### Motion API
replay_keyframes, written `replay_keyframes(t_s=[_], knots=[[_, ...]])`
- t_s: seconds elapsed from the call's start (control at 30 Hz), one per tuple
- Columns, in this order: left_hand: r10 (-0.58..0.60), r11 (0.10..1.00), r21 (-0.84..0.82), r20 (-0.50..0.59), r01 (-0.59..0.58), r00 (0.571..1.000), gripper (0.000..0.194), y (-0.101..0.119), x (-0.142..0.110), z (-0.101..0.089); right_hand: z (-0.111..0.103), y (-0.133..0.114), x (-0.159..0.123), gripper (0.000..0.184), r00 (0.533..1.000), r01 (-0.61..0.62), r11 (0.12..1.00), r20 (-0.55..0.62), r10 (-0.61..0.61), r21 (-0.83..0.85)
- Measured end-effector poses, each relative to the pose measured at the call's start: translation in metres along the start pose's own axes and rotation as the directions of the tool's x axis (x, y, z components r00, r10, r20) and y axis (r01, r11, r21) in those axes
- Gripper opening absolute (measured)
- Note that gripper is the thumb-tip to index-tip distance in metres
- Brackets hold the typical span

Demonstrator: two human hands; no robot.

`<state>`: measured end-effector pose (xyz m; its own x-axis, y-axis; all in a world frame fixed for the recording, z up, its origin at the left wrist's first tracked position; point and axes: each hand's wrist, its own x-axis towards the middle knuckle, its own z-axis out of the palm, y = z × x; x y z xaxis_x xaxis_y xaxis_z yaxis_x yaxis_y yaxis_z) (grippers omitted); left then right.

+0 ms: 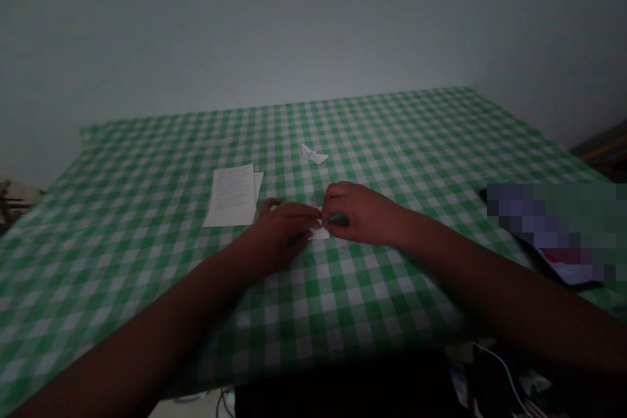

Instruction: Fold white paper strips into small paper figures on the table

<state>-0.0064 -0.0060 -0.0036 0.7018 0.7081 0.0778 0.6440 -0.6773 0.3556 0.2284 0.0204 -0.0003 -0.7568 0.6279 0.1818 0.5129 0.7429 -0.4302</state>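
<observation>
A small piece of printed white paper point(321, 233) lies on the tablecloth at the middle, partly hidden under my fingers. My left hand point(287, 225) reaches in from the left, with its fingertips pressed on the paper. My right hand point(360, 212) meets it from the right, its fingers closed at the paper's edge. A dark grey, rounded thing point(337, 218) shows at the right hand's fingers; its kind cannot be made out. To the left lies a stack of printed sheets point(232, 199), close to the left hand. Beyond the hands sits a folded scrap of paper point(313, 155).
A green and white checked tablecloth point(392, 144) covers the table, which reaches back to a pale wall point(294, 26). At the right edge lies a dark-rimmed device, its screen blurred out point(553, 235). Cables point(504, 366) hang below the front edge.
</observation>
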Motion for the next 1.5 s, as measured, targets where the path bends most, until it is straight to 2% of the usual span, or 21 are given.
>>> replay_keyframes(t_s=[0.17,0.47,0.63,0.8,1.0,1.27,1.5], knots=[[0.059,0.998,-0.022,0.018,-0.058,0.998,0.028,0.001,0.001,0.000,0.000,-0.002,-0.001,0.009,0.999,0.036,0.999,0.020,-0.035,-0.023],[-0.001,0.995,-0.096,-0.038,-0.003,0.999,0.016,0.002,0.006,0.006,-0.001,-0.019,-0.001,0.012,0.999,-0.013,0.988,0.039,0.019,-0.152],[-0.021,0.992,-0.123,-0.020,0.019,1.000,0.017,0.003,0.006,0.004,-0.001,-0.013,0.002,0.016,0.997,-0.061,0.983,0.032,0.067,-0.175],[-0.004,0.994,-0.112,-0.035,0.000,0.999,0.015,0.002,0.006,0.005,0.000,-0.003,0.004,0.019,0.988,-0.154,0.976,-0.005,0.155,-0.154],[0.019,0.995,-0.093,-0.028,-0.022,0.999,0.023,0.000,0.006,0.005,0.000,-0.016,0.000,0.018,0.994,-0.096,0.989,0.037,0.101,-0.114],[-0.012,0.994,-0.108,-0.013,0.010,1.000,0.024,-0.002,0.007,0.008,0.002,-0.014,0.000,0.017,0.992,-0.113,0.993,0.056,0.115,-0.037],[-0.025,0.995,-0.099,-0.017,0.023,1.000,0.024,0.001,0.008,0.005,0.003,-0.016,-0.001,0.018,0.986,-0.161,0.986,0.043,0.163,-0.053]])
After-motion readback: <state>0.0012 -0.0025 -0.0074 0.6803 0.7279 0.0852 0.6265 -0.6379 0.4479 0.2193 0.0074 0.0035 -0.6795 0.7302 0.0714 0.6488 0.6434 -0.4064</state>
